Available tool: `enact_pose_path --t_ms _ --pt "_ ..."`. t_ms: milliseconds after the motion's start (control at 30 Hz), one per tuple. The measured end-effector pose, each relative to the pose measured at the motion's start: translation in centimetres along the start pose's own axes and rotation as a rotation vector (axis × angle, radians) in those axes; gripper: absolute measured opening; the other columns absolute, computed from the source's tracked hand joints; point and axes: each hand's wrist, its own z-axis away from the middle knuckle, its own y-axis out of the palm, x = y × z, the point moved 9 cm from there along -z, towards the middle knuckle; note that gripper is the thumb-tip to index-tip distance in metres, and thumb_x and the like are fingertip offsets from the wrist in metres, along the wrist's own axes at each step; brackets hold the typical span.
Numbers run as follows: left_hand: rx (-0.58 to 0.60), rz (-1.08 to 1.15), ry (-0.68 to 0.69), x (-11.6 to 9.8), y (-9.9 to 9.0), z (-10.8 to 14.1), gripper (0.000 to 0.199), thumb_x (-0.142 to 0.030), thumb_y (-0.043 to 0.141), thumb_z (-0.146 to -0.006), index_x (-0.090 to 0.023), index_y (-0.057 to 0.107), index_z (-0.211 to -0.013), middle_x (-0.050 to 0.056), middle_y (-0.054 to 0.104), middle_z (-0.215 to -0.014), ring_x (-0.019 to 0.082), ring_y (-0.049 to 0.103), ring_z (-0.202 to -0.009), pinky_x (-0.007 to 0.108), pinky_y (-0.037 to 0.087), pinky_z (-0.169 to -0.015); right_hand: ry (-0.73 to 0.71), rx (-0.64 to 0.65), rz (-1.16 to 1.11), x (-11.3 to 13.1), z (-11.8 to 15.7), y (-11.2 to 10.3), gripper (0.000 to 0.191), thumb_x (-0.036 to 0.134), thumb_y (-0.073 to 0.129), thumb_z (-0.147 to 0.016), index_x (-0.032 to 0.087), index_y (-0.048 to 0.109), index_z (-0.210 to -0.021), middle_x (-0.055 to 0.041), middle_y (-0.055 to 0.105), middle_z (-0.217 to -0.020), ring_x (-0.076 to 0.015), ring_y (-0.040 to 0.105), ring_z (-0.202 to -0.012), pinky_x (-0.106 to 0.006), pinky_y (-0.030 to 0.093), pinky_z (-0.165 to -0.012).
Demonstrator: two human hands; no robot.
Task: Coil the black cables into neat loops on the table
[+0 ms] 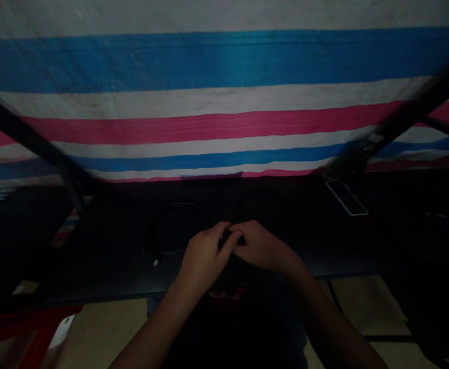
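Note:
Both hands meet over the front part of a dark table (pixel 109 256). My left hand (pixel 205 251) has its thumb and fingers closed round a small dark thing, too dim to name. Pressed against it from the right, my right hand (pixel 261 246) has its fingers curled round the same spot. Left of my hands, a coiled black cable (pixel 170 251) lies on the table, its pale plug end near the front. Behind my right hand, a second dark coil (pixel 263 190) is faintly visible.
A phone-like device (pixel 346 197) with a light rim lies at the back right. Striped sheeting (pixel 224 61) hangs behind the table. Dark slanted posts (pixel 412 113) stand at both sides. A red stool or frame (pixel 40 333) is at the lower left.

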Motion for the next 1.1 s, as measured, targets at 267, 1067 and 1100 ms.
enact_pose_path --t_ms 267,1067,1100 --pt "-0.07 0.289 -0.101 3.8 0.2 -0.5 0.028 -0.04 0.062 -0.092 -0.019 0.075 -0.081 0.0 0.071 -0.07 0.015 0.063 -0.064 0.024 0.043 -0.06 0.074 -0.068 -0.231 -3.7 2.0 0.6 0.011 0.026 0.066 -0.086 0.018 0.07 -0.093 -0.0007 0.07 -0.089 -0.0166 0.063 -0.081 -0.027 0.048 -0.074" --pt "0.224 0.602 -0.23 5.0 3.2 2.9 0.045 -0.051 0.051 -0.098 -0.019 0.068 -0.072 0.002 0.063 -0.067 0.017 0.057 -0.067 0.026 0.043 -0.065 0.071 -0.031 -0.024 -2.8 3.9 -0.3 0.025 0.029 0.057 -0.096 0.019 0.074 -0.08 0.0014 0.069 -0.071 -0.0136 0.058 -0.063 -0.024 0.039 -0.059" --pt "0.219 0.581 -0.206 4.1 3.1 2.6 0.042 -0.049 0.052 -0.098 -0.019 0.067 -0.072 0.001 0.06 -0.065 0.016 0.054 -0.065 0.025 0.041 -0.063 0.036 -0.018 -0.039 -2.1 3.4 0.0 0.023 0.027 0.058 -0.095 0.019 0.074 -0.08 0.0016 0.07 -0.072 -0.0137 0.058 -0.063 -0.024 0.04 -0.06"
